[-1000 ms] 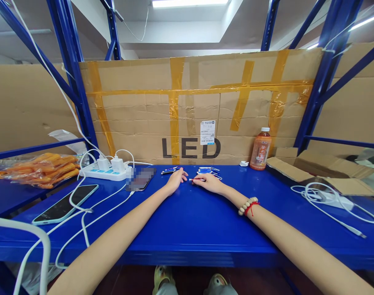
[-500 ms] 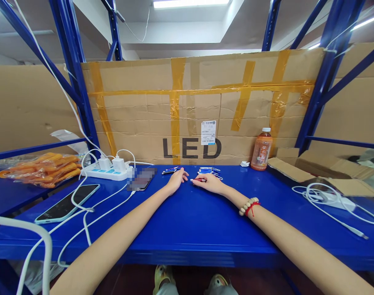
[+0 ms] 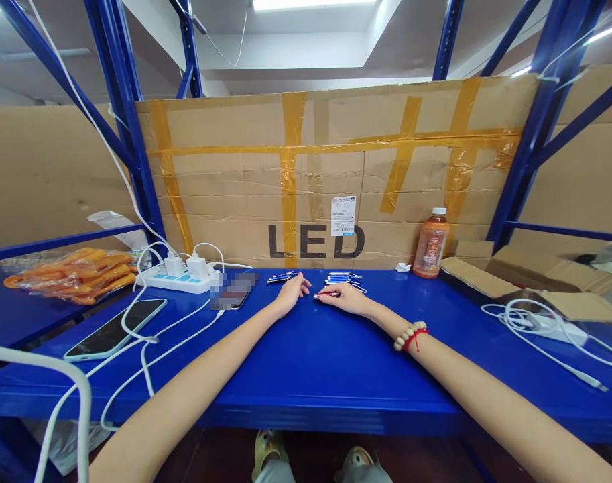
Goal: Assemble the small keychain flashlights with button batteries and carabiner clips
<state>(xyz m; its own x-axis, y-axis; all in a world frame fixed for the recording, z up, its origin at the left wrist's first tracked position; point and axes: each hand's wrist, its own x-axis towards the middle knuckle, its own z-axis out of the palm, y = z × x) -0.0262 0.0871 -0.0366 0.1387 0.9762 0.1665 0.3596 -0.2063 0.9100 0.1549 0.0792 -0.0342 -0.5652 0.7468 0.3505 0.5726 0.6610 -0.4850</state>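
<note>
A red pen (image 3: 328, 294) is pinched between the fingers of my right hand (image 3: 350, 298), held low and nearly level over the blue tabletop. Just behind that hand lies a row of blue-and-silver pens (image 3: 344, 278), side by side and partly covered by it. My left hand (image 3: 291, 295) rests on its side on the table, fingers loosely bent and apart, with nothing visible in them. A few more pens (image 3: 280, 277) lie right behind the left hand, their ends partly hidden by it.
Left of my hands are a dark phone (image 3: 236, 294), a white power strip (image 3: 179, 280) with cables, a light-blue-edged phone (image 3: 115, 330) and bagged orange items (image 3: 74, 275). To the right stand a drink bottle (image 3: 431, 243), an open carton (image 3: 507, 275) and a coiled white cable (image 3: 547, 335).
The whole view has shifted slightly. Both hands keep nearly the same place and pose, and the red pen is still in my right hand.
</note>
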